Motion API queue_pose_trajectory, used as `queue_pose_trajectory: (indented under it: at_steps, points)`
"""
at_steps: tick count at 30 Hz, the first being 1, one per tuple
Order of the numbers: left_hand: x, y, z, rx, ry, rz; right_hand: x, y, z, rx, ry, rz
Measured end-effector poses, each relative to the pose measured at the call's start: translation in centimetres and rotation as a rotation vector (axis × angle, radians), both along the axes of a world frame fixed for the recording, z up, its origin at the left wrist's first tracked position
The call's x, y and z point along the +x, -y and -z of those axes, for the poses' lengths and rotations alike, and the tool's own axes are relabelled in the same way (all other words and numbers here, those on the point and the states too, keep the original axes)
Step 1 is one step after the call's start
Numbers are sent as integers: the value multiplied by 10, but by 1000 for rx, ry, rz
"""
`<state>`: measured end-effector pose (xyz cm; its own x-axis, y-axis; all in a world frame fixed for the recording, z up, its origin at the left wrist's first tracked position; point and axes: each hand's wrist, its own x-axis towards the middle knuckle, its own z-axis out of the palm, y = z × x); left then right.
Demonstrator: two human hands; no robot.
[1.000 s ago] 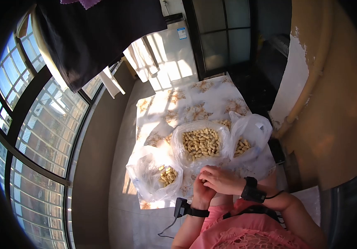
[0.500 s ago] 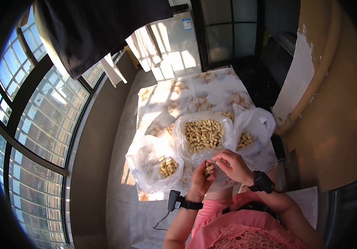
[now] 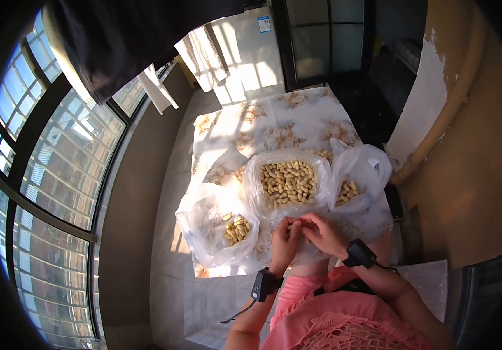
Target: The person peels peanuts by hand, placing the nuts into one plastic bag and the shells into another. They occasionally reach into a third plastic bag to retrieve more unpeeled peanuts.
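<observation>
Just in front of the middle plastic bag (image 3: 252, 181), my two hands meet at the fingertips. My left hand (image 3: 284, 242) is curled closed around peanuts, now mostly hidden by its fingers. My right hand (image 3: 326, 235) has its thumb and fingers pinched together against the left fingertips; what it grips there is hidden. Many peanuts in their shells (image 3: 287, 182) fill the middle bag. To the left, an open clear bag (image 3: 197, 224) holds a smaller heap of peanuts (image 3: 237, 229). A third bag (image 3: 374, 166) on the right also has peanuts (image 3: 347, 191) in it.
The bags stand on a table with a flowered cloth (image 3: 286, 135). More peanuts (image 3: 324, 154) show behind the middle bag. Dark cloth (image 3: 140, 41) hangs at the upper left, beside large windows (image 3: 70, 169). A pipe (image 3: 437, 140) runs along the right wall.
My left hand has turned and closed over the peanuts that showed in it. My right hand has come in from slightly above, and the fingertips of both hands now meet.
</observation>
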<state>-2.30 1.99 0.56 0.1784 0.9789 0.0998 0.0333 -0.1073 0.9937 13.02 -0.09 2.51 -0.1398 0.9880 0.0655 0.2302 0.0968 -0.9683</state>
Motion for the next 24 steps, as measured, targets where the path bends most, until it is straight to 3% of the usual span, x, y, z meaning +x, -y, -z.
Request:
queue_pose_trajectory:
  at_steps: [5,8,12,14,17,20,24]
  points:
    - [1,0,11,4,3,-91,4,6,3,235,152,32]
    - [3,1,8,78,-44,-137,9,11,-2,243,273,-36]
    - [2,2,-1,11,-19,-94,12,10,9,272,273,-51]
    - [-1,-1,7,120,-126,-99,12,9,11,278,215,-53]
    - [-11,-4,8,78,-228,-62,12,5,6,211,72,-10]
    - [-11,0,-3,100,-306,-44,12,-2,6,295,50,61]
    - [-4,3,1,159,-205,-127,7,-9,14,299,45,98]
